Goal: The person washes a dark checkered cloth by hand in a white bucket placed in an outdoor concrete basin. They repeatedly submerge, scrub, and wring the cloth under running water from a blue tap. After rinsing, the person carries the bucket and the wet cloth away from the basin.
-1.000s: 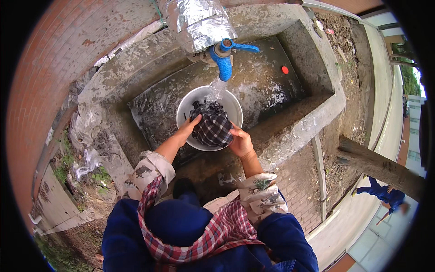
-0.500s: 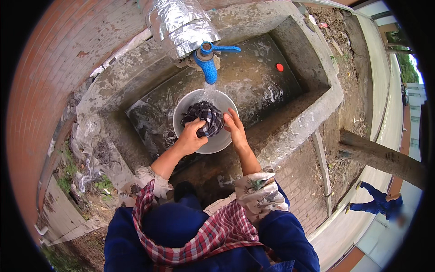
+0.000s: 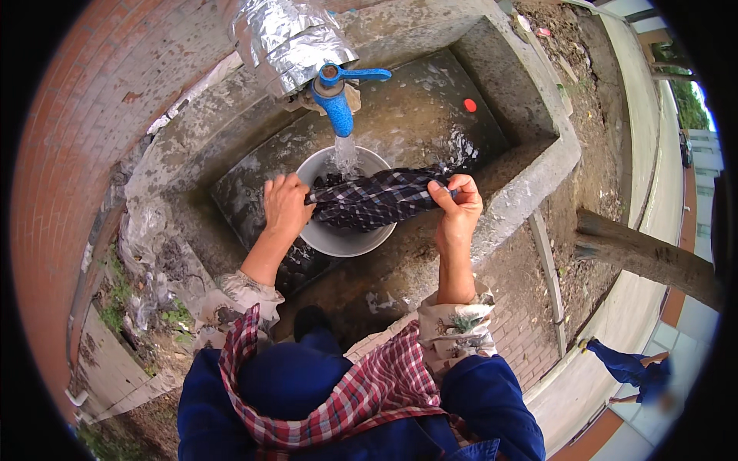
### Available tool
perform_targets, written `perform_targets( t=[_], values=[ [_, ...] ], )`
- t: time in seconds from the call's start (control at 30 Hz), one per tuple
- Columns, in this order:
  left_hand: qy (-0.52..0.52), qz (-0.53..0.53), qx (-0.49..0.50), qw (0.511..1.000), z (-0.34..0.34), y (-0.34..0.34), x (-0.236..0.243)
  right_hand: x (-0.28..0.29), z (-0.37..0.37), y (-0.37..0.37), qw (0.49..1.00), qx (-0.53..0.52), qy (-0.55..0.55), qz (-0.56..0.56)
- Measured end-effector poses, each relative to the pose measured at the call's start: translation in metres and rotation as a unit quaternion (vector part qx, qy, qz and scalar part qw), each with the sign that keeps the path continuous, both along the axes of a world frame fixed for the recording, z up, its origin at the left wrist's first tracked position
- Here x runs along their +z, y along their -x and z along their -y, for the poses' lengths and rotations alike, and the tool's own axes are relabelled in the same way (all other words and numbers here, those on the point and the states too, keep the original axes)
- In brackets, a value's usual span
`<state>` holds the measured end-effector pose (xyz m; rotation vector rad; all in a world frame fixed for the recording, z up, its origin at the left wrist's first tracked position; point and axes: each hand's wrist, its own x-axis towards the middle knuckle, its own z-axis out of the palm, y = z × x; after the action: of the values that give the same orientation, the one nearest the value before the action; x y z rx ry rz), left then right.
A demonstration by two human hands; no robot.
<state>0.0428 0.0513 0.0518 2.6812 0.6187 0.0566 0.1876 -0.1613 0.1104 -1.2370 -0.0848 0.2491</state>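
Note:
A dark plaid cloth (image 3: 377,198) is stretched between my hands across the top of a round grey metal basin (image 3: 338,244). My left hand (image 3: 287,203) grips its left end at the basin's left rim. Beyond the right rim, my right hand (image 3: 459,203) pinches the other end between thumb and fingers. Water runs from a blue tap (image 3: 333,107) into the basin, just behind the cloth. The cloth hides much of the basin's inside, and its lower folds hang into it.
The basin sits in a concrete trough (image 3: 538,161) with wet, dirty water. A red round piece (image 3: 470,105) lies in it at the right. Foil (image 3: 288,42) wraps the tap's pipe by the brick wall (image 3: 100,138). A tree trunk (image 3: 646,257) and a person in blue (image 3: 634,369) are at right.
The bunched cloth has been spread out sideways. My right hand has moved right and taken hold of one end; my left has shifted left and up. The person at right has moved.

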Motion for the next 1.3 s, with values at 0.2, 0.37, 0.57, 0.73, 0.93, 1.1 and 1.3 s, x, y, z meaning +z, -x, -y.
perform_targets(
  t=[0.2,0.37,0.57,0.73,0.93,1.1,1.3],
  values=[
    [0.334,0.126,0.214,0.909,-0.01,0.0,0.036,0.003,0.019,-0.009,0.998,0.055,-0.01,0.003],
    [0.115,-0.05,-0.057,0.99,0.004,0.021,0.024,-0.024,0.022,0.02,0.738,0.384,0.548,0.092],
    [0.112,-0.286,-0.203,0.93,0.029,0.048,-0.005,-0.06,0.023,0.065,0.54,0.555,0.626,0.094],
    [0.173,-0.297,-0.135,0.93,0.017,0.032,0.006,-0.07,0.037,0.053,0.681,0.399,0.587,0.177],
    [0.229,0.11,0.058,0.966,0.001,0.007,0.052,-0.014,0.011,0.009,0.92,0.115,0.327,0.18],
    [0.184,0.272,0.094,0.94,0.01,0.006,0.065,0.002,-0.006,0.042,0.994,0.094,-0.045,0.044],
    [0.483,0.027,0.19,0.855,0.043,0.022,-0.009,-0.062,0.008,0.076,0.818,0.452,0.355,-0.018]
  ],
)
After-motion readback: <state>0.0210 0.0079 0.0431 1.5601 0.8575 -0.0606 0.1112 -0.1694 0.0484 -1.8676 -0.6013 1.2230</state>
